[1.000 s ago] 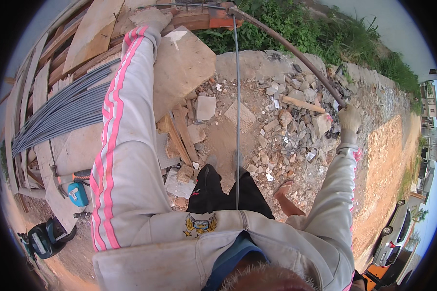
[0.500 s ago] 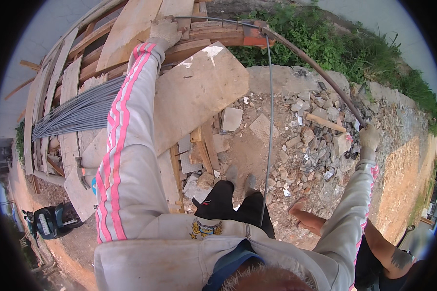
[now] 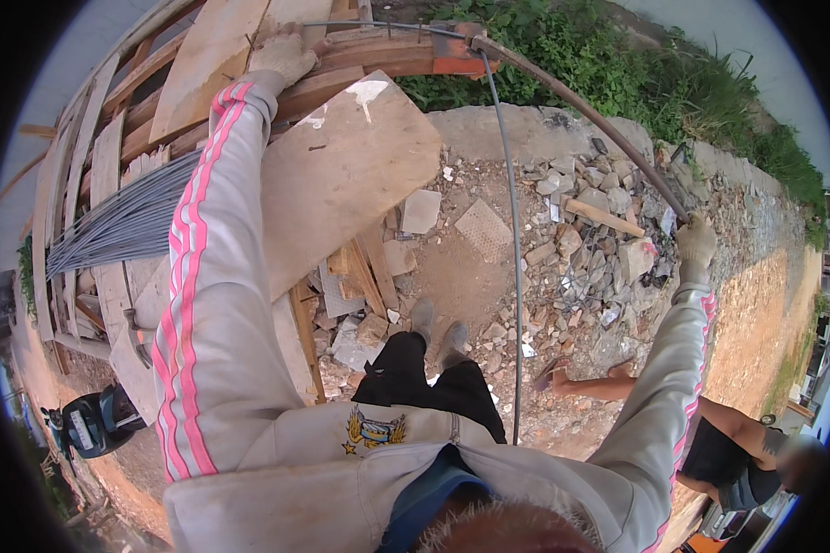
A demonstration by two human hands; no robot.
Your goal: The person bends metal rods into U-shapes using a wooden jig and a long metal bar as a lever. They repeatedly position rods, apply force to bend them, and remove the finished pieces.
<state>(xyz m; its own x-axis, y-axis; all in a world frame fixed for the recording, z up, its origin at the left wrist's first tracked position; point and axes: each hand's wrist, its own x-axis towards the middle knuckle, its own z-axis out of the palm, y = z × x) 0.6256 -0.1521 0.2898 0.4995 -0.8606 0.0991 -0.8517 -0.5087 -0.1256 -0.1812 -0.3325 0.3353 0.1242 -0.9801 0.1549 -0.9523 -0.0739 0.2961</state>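
Observation:
In a pale work glove, my left hand [image 3: 284, 60] is closed at the far left, round the end of a thin grey steel rod [image 3: 378, 26] lying along a timber beam. The rod bends sharply at an orange-red block [image 3: 452, 57] on the beam's end, and its long part runs back toward my body. A brown metal bar [image 3: 586, 111] meets the rod at this bend. My right hand [image 3: 696, 241], also gloved, is closed round the bar's near end, out to the right over the rubble. Short upright pins stand beside the rod on the beam.
A bundle of grey rods [image 3: 120, 221] rests on the timber at left, near a hammer [image 3: 138, 336]. A plywood sheet [image 3: 350, 175] lies beside my left arm. Broken stone [image 3: 590, 249] covers the ground. Another person [image 3: 729, 452] is at right. A motorbike [image 3: 92, 422] stands at left.
The view has shifted, so the beam and plywood sit farther left. The rod's near part has swung slightly right. The other person at right shows more fully. Both my hands keep their hold.

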